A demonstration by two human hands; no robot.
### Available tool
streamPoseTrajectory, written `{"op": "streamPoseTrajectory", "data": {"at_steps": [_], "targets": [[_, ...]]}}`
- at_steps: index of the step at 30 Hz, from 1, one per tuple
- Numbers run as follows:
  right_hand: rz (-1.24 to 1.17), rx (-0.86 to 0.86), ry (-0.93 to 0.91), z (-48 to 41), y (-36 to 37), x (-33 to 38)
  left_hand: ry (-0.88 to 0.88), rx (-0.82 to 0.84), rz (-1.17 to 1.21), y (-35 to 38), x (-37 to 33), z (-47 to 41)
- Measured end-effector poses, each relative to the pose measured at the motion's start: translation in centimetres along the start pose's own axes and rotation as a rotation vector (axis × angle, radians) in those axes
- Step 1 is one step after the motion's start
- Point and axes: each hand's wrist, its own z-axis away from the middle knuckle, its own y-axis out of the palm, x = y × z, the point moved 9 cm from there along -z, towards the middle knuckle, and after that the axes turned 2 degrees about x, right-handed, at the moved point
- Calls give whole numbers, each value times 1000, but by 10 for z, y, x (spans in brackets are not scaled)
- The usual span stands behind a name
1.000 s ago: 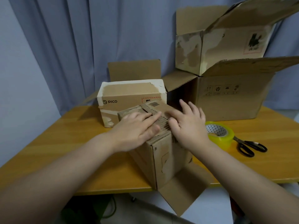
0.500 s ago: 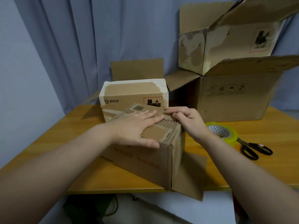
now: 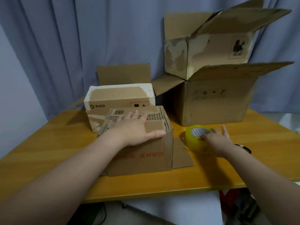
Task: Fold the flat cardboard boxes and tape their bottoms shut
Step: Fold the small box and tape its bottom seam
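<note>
At far left, behind the wooden table (image 3: 243, 168), grey-blue curtain (image 3: 81, 38) hangs down past the tabletop. White-edged PICO box (image 3: 120, 98) sits toward the back left, one brown flap standing up behind it.

Just in front of it and touching: small cardboard box (image 3: 141, 156), the one being worked. It stands on the table near the front edge with its folded flaps facing up and red print upside down on the near side. Left hand (image 3: 136, 127) lies flat on those top flaps, fingers straight and spread, thumb along the front top edge; it presses and grips nothing. One loose flap (image 3: 181, 153) of this box lies flat on the table at its right side.

Right of the flap: yellow tape roll (image 3: 196, 138), on the table. Right hand (image 3: 217, 142) rests on the roll's right side, fingers extended and spread, not curled round it.

Scissors (image 3: 243, 148): only a dark handle shows past the right wrist.

Back right: large open box (image 3: 215, 101), with a second open box (image 3: 207, 52) stacked on top of it.
</note>
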Motion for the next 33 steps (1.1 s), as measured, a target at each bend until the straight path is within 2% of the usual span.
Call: {"op": "streamPoseTrajectory", "data": {"at_steps": [2, 5, 6, 8, 10, 11, 13, 16, 20, 22, 24, 27, 29, 31, 33], "targets": [[-200, -99, -18, 3, -21, 1, -13, 2, 7, 2, -2, 0], [-849, -348, -64, 27, -86, 2, 7, 2, 77, -2, -2, -2], [-995, -431, -120, 39, -111, 4, 27, -23, 126, -11, 2, -3], [-1177, -555, -257, 66, -158, 12, 59, -65, 235, -29, 25, -4], [-1267, -591, -377, 88, -193, 28, 23, -13, 276, -31, 60, 0], [-1263, -598, -418, 93, -208, 37, -25, 31, 271, -25, 78, 4], [-1228, -575, -451, 89, -227, 56, -105, 50, 416, -12, 97, 13], [-1120, -449, -464, 69, -240, 92, -106, -53, 669, -4, 89, 16], [-975, -382, -478, 54, -249, 128, -78, -77, 657, -1, 80, 10], [-946, -360, -469, 49, -253, 137, -50, -253, 782, -21, 83, 15], [-926, -327, -459, 44, -253, 143, -23, -407, 1084, -41, 86, 24], [-888, -329, -462, 40, -255, 147, 13, -370, 1337, -50, 75, 22], [-856, -328, -448, 38, -255, 147, -26, -328, 1487, -47, 69, 17], [-869, -351, -484, 40, -254, 145, -72, -385, 1545, -47, 72, 11], [-946, -399, -605, 50, -247, 142, -126, -440, 1551, -46, 80, 9]]}}
